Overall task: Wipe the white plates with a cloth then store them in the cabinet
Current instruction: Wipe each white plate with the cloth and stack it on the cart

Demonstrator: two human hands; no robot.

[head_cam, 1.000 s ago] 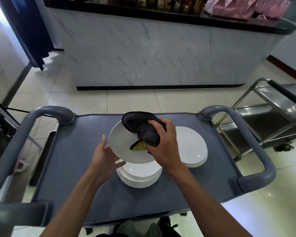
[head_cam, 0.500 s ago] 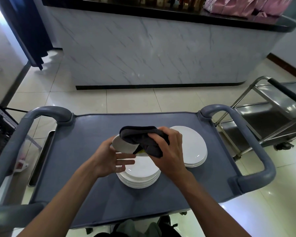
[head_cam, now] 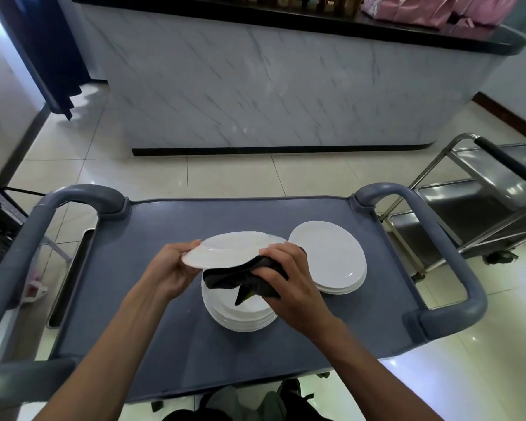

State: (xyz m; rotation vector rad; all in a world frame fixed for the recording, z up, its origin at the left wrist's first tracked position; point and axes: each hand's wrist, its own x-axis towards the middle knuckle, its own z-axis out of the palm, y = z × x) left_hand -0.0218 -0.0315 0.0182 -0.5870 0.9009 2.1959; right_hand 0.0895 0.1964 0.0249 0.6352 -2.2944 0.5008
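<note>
left hand grips the near-left rim of a white plate, raised nearly flat over the near stack, exposing its underside. right hand fingers clench the dark cloth beneath it. another stack lies right on the cart surface.

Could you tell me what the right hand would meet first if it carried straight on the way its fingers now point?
Probably the underside of the held plate: the right hand pushes the dark cloth up-left beneath it. Depth is unclear.
</note>
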